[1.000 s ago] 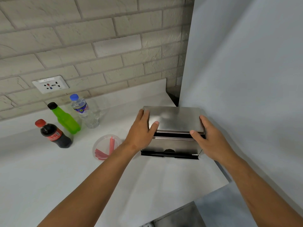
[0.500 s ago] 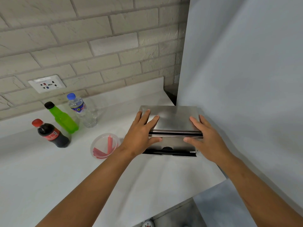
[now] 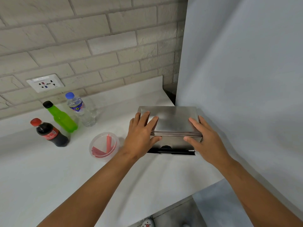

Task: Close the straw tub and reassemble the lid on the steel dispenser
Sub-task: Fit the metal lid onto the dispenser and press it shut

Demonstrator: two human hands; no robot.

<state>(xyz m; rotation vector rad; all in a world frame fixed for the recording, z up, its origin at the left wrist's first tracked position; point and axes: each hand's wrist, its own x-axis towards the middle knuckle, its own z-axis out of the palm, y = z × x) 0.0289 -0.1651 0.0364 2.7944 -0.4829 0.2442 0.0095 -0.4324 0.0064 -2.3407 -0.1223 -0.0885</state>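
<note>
Steel lid (image 3: 170, 119) is sitting flat on the dispenser (image 3: 172, 142) at the counter's (image 3: 49, 174) right end, with the left hand (image 3: 141, 136) and right hand (image 3: 205, 138) pressing it, fingers spread, thumbs hooked over its near edge. The straw tub (image 3: 104, 145) is standing just left, beside three bottles (image 3: 62, 118).

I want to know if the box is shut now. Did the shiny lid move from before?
Yes. The steel lid has come down onto the dispenser body: the dark gap along its front edge has closed. Left hand and right hand rest on it.
</note>
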